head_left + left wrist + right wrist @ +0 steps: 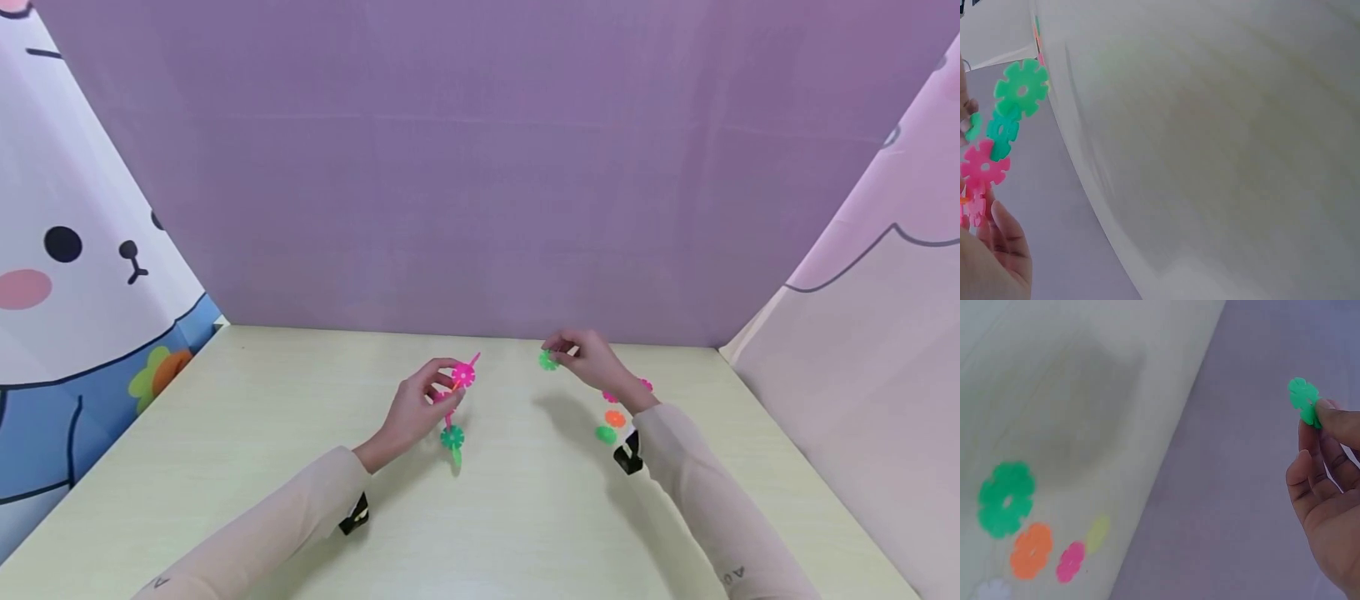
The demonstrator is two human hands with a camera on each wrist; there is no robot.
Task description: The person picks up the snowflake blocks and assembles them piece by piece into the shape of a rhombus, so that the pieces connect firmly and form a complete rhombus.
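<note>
In the head view my left hand (411, 410) pinches a chain of interlocked notched plastic discs. Pink discs (463, 375) are at the fingers, while a teal disc (452, 437) and a light green disc (457, 456) hang below. The left wrist view shows the same chain, with its green disc (1022, 89) at the far end and a bit of orange at the fingers. To the right, my right hand (592, 362) holds a single green notched disc (548, 360) between thumb and fingers, above the table and apart from the chain.
Loose discs lie on the table (525, 517) under my right forearm: an orange disc (615, 418), a green disc (606, 434) and pink ones. The right wrist view also shows a yellow disc (1097, 534) and a white one (992, 590). A purple panel (480, 208) rises behind the table.
</note>
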